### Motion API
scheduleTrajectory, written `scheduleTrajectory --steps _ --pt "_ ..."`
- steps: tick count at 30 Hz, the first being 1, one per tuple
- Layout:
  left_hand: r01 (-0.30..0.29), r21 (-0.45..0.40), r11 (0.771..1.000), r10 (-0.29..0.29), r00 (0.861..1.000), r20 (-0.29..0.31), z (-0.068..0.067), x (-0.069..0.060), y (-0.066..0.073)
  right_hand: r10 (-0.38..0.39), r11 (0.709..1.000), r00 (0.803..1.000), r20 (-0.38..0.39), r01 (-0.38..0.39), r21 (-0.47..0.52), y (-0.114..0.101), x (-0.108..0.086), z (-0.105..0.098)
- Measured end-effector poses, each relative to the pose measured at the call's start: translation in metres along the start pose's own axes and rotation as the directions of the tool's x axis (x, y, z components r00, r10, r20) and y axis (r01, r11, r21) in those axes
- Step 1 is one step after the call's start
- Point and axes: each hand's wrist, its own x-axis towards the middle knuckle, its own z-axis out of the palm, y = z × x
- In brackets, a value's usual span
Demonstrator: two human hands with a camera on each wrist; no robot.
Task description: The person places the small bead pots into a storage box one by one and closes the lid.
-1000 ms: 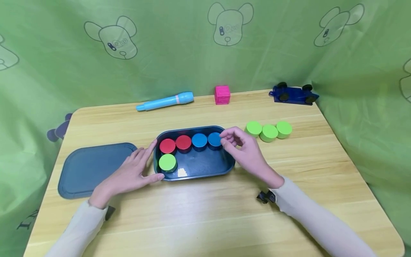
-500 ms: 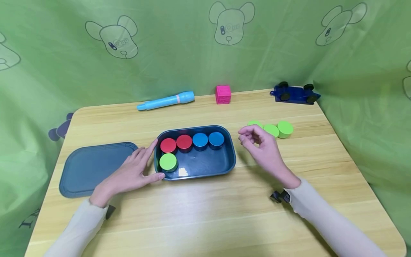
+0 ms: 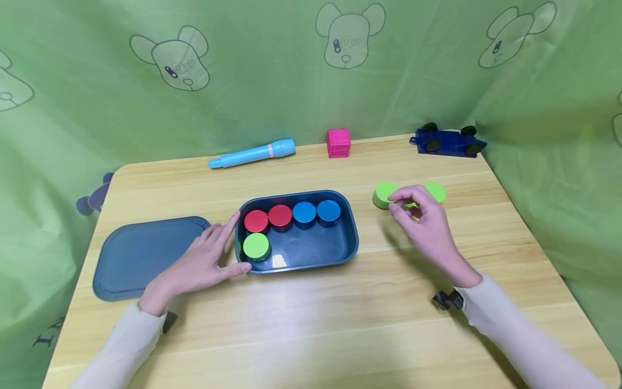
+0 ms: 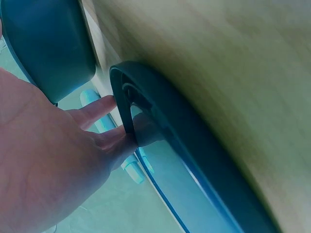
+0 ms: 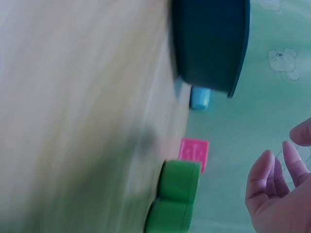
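A dark blue box (image 3: 311,254) holds two red discs (image 3: 280,216), two blue discs (image 3: 304,213) and one green disc (image 3: 256,246). At its left end, my left hand (image 3: 196,265) rests with fingers straight and thumb spread, touching the corners. My right hand (image 3: 427,224) hovers over the green discs (image 3: 384,194) on the table, right of the box. Its fingers are loosely bent and hold nothing. In the right wrist view, a gap separates the thumb and fingers from two green discs (image 5: 179,182). The middle one of the three discs is mostly hidden in the head view.
A flat dark blue lid (image 3: 146,259) lies left of the box, partly under my left hand. Along the back edge are a light blue toy microphone (image 3: 252,155), a pink cube (image 3: 338,143) and an upturned dark blue toy car (image 3: 447,142). A green curtain (image 3: 272,70) surrounds the table.
My right hand has moved right, from the blue disc at the box's right end to above the green discs. The left hand stays at the box.
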Motion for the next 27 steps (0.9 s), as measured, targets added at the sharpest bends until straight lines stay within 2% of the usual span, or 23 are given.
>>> scheduleTrajectory --steps 4,11,15,27 --pt "-0.002 0.001 1.000 0.002 1.000 -0.001 0.000 0.000 0.001 0.040 0.999 0.999 -0.023 -0.040 -0.011 0.011 -0.003 -0.012" --pt "-0.009 0.006 1.000 0.009 1.000 -0.006 -0.001 0.000 0.001 0.106 0.994 0.989 -0.101 -0.102 0.047 0.033 -0.005 -0.035" --pt "-0.006 0.009 1.000 0.006 1.000 -0.006 -0.001 0.000 0.000 0.138 0.990 0.982 -0.126 -0.135 0.027 0.045 -0.004 -0.048" --pt "-0.009 0.007 1.000 0.009 1.000 -0.006 0.001 -0.001 0.000 0.234 0.968 0.965 -0.115 -0.243 -0.064 0.064 0.000 -0.071"
